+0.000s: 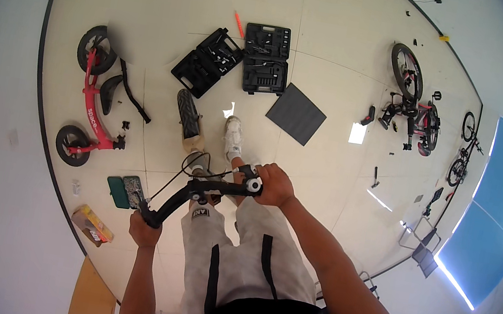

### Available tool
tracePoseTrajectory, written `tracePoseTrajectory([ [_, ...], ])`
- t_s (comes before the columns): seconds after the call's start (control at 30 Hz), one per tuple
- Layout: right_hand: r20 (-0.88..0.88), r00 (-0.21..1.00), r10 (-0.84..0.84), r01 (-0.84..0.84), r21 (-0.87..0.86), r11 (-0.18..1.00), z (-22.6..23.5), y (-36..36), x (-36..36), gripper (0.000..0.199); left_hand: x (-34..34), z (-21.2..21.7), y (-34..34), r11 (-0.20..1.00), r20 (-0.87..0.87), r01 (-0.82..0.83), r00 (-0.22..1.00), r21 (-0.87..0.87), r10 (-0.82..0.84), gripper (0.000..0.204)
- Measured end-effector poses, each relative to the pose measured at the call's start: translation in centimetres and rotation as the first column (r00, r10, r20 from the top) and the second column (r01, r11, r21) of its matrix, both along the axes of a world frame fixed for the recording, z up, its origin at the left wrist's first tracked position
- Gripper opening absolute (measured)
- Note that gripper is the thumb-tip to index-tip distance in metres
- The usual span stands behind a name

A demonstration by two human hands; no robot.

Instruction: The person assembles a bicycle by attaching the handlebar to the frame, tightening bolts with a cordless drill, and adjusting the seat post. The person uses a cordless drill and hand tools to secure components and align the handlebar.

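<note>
A black handlebar (174,203) stretches slantwise in front of my legs, with thin black cables looping off it. My left hand (144,230) is closed round its lower left end, next to a lever. At the other end, my right hand (275,186) is wrapped round the grip, beside a round silver and black fitting (253,184). Beyond the bar, a knobby black tyre (188,114) shows with a beige part (193,142) behind it. The bar's stem and what joins it to the wheel are mostly hidden.
Two open black tool cases (263,86) (196,72) and a dark grey mat (296,114) lie ahead. A red balance bike frame (92,105) lies left, near a green case (118,192). At right are a partly dismantled bicycle (413,111), a hammer (376,176) and a folding chair (426,253).
</note>
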State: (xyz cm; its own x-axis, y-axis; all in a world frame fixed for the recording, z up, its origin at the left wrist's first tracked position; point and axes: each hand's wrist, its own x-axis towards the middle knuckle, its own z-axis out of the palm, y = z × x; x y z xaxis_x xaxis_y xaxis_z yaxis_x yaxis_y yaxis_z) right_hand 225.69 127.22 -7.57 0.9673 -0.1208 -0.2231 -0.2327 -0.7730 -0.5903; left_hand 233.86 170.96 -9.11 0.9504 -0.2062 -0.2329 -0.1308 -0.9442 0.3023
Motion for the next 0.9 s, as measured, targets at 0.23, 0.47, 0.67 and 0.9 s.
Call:
tracePoseTrajectory([
  [0.23,-0.049,0.999,-0.019,0.017,-0.045,0.999,0.4,1.0,0.8,0.058,-1.0,-0.7,0.8,0.999,0.076,-0.003,0.997,-0.049,0.007,0.037],
  [0.47,0.079,0.995,0.053,-0.043,-0.131,0.990,-1.4,0.6,-1.1,0.051,-2.7,-1.2,0.8,0.995,0.011,-0.079,0.997,-0.053,0.080,0.038],
  [0.67,-0.027,0.978,0.207,-0.207,-0.233,0.950,0.4,-0.9,2.9,0.065,-7.7,-1.9,-0.8,0.967,-0.038,-0.245,0.969,-0.076,0.242,0.043],
  [0.9,-0.156,0.940,0.305,-0.334,-0.225,0.915,1.6,-1.8,6.3,0.066,-11.1,-2.4,-2.5,0.916,-0.120,-0.391,0.917,-0.088,0.380,0.045],
])
